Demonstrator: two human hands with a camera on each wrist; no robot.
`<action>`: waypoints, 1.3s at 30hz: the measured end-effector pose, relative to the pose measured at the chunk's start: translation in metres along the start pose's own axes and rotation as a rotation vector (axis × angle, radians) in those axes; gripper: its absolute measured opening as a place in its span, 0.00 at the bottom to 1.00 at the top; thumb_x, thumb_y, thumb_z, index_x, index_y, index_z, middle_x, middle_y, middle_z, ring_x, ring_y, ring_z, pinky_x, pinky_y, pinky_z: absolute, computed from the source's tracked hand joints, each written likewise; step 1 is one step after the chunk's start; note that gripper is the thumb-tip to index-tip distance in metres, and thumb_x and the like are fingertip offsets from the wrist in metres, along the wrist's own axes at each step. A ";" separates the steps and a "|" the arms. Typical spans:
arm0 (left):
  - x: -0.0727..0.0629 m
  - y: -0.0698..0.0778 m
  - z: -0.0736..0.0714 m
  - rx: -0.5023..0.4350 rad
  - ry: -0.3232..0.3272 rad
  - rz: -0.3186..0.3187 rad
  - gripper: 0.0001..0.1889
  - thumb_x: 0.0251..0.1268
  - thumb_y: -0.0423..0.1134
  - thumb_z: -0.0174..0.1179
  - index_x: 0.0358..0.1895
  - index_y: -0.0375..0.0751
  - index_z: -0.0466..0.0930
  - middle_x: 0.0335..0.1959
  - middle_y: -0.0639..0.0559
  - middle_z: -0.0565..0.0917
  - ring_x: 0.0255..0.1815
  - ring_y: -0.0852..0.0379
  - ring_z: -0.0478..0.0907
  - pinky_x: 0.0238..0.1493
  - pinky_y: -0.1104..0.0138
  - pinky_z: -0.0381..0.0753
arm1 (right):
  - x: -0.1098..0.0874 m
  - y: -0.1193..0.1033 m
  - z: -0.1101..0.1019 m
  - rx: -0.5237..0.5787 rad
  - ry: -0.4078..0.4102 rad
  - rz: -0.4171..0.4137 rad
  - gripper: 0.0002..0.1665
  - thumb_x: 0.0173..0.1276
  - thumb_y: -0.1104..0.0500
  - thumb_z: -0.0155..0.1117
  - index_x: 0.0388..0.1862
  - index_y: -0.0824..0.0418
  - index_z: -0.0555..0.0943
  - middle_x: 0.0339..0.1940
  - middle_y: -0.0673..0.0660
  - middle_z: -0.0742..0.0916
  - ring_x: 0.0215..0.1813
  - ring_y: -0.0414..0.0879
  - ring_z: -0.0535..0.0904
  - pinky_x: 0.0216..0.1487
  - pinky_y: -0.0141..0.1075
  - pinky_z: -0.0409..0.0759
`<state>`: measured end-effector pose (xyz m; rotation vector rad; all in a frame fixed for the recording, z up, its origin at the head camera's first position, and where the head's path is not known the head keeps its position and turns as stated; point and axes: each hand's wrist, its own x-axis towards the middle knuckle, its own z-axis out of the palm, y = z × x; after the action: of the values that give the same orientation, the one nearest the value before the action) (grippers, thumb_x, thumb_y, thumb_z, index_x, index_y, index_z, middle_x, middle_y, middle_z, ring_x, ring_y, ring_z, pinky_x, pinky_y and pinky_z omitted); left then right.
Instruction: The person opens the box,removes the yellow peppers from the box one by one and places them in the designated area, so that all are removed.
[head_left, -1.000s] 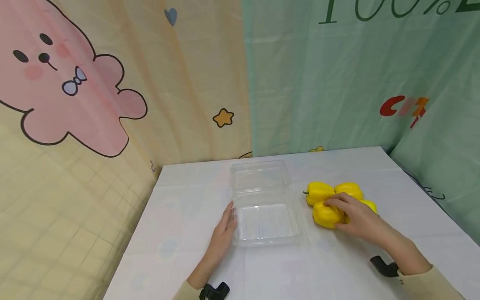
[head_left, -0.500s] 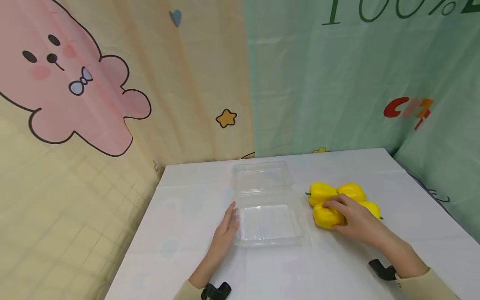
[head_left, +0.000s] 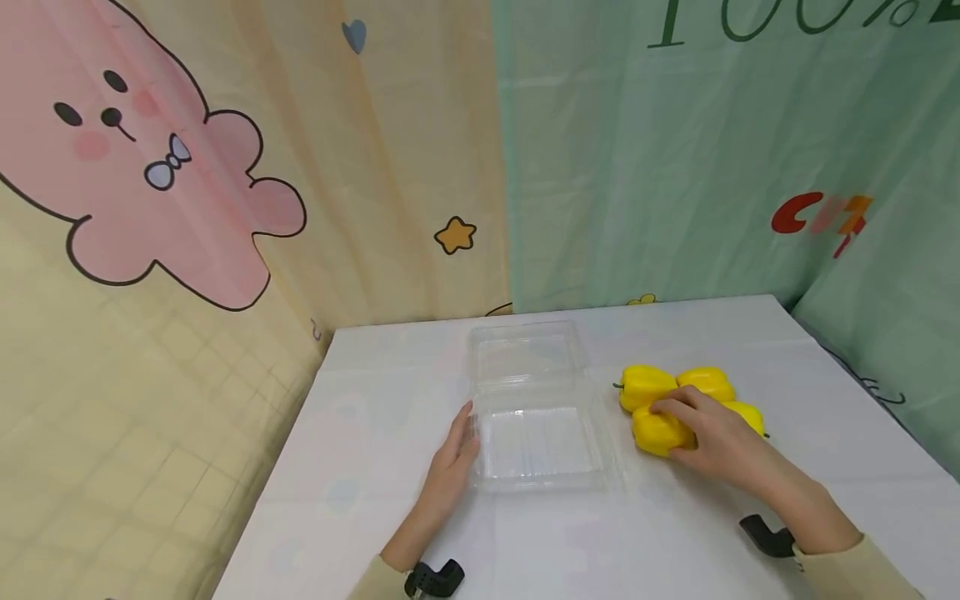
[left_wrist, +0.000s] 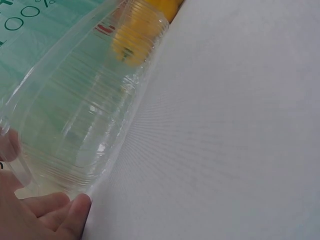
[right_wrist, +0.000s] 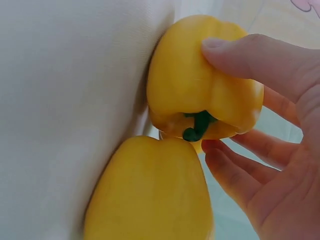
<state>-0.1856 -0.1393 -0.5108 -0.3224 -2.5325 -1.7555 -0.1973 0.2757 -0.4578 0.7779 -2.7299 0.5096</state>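
Note:
A clear plastic clamshell container lies opened out on the table, its lid toward the back. My left hand is at its left side; in the left wrist view the fingers bend against the container's wall with the rim beside them. My right hand grips the front-left yellow bell pepper. In the right wrist view the thumb presses on this bell pepper, fingers around its far side, green stem showing. Another yellow bell pepper lies close to it.
More yellow bell peppers surround the right hand: one at the back left, one at the back right and a partly hidden one at the right. A white cloth covers the table; printed curtains hang behind it.
The whole head view has shifted slightly. Both hands keep nearly the same places, the right on the bell pepper and the left at the container's side.

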 end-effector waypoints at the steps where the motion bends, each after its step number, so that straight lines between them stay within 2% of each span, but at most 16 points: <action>1: 0.001 0.000 0.000 0.003 0.000 0.003 0.30 0.82 0.43 0.46 0.82 0.56 0.50 0.77 0.40 0.63 0.76 0.44 0.60 0.73 0.47 0.60 | 0.001 0.000 -0.001 0.000 -0.001 -0.001 0.36 0.45 0.62 0.85 0.57 0.54 0.81 0.54 0.55 0.79 0.53 0.55 0.77 0.54 0.55 0.80; 5: 0.004 0.000 -0.001 -0.005 -0.009 -0.010 0.29 0.82 0.45 0.46 0.81 0.60 0.51 0.77 0.42 0.62 0.77 0.45 0.59 0.74 0.48 0.59 | 0.002 -0.002 -0.003 0.001 -0.018 0.006 0.37 0.45 0.61 0.86 0.57 0.54 0.81 0.55 0.55 0.79 0.54 0.56 0.77 0.55 0.56 0.80; 11: 0.002 -0.001 -0.001 -0.042 -0.014 -0.035 0.29 0.82 0.45 0.46 0.81 0.59 0.51 0.77 0.42 0.62 0.77 0.44 0.58 0.73 0.44 0.59 | 0.002 -0.006 -0.005 0.005 -0.065 0.009 0.37 0.46 0.63 0.85 0.58 0.55 0.82 0.55 0.56 0.80 0.56 0.59 0.77 0.57 0.59 0.78; 20: 0.003 0.003 -0.006 0.001 0.003 -0.036 0.29 0.82 0.45 0.47 0.81 0.59 0.52 0.74 0.42 0.67 0.74 0.42 0.64 0.71 0.44 0.64 | 0.002 -0.005 -0.003 -0.003 -0.046 -0.029 0.39 0.44 0.67 0.85 0.58 0.54 0.82 0.56 0.57 0.79 0.57 0.59 0.75 0.56 0.58 0.78; 26: 0.005 0.004 -0.008 -0.013 0.010 -0.027 0.29 0.82 0.44 0.46 0.81 0.55 0.52 0.74 0.39 0.67 0.72 0.40 0.66 0.68 0.44 0.68 | 0.003 -0.006 -0.002 0.001 -0.036 -0.038 0.40 0.44 0.67 0.85 0.59 0.53 0.81 0.57 0.57 0.78 0.57 0.58 0.74 0.56 0.58 0.78; 32: 0.007 0.002 -0.007 -0.041 0.017 -0.040 0.29 0.82 0.40 0.45 0.81 0.47 0.51 0.73 0.34 0.65 0.70 0.38 0.68 0.64 0.46 0.74 | 0.006 -0.010 -0.008 -0.005 -0.043 -0.009 0.42 0.48 0.62 0.84 0.64 0.51 0.79 0.59 0.57 0.77 0.57 0.57 0.74 0.54 0.56 0.80; 35: 0.003 0.018 -0.011 -0.031 0.016 -0.049 0.29 0.82 0.39 0.45 0.81 0.42 0.51 0.72 0.31 0.66 0.68 0.37 0.70 0.62 0.47 0.75 | 0.007 -0.013 -0.011 0.013 -0.034 0.000 0.41 0.53 0.58 0.82 0.67 0.50 0.77 0.60 0.57 0.77 0.57 0.56 0.74 0.53 0.55 0.80; 39: 0.003 0.022 -0.014 -0.035 0.023 -0.033 0.30 0.82 0.40 0.46 0.81 0.43 0.50 0.73 0.32 0.65 0.66 0.37 0.72 0.60 0.48 0.76 | 0.011 -0.016 -0.015 0.032 0.000 -0.019 0.37 0.58 0.54 0.79 0.67 0.51 0.77 0.60 0.57 0.77 0.57 0.56 0.74 0.53 0.55 0.80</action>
<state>-0.1849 -0.1448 -0.4847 -0.2609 -2.5082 -1.8062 -0.1957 0.2641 -0.4359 0.8111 -2.7179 0.5505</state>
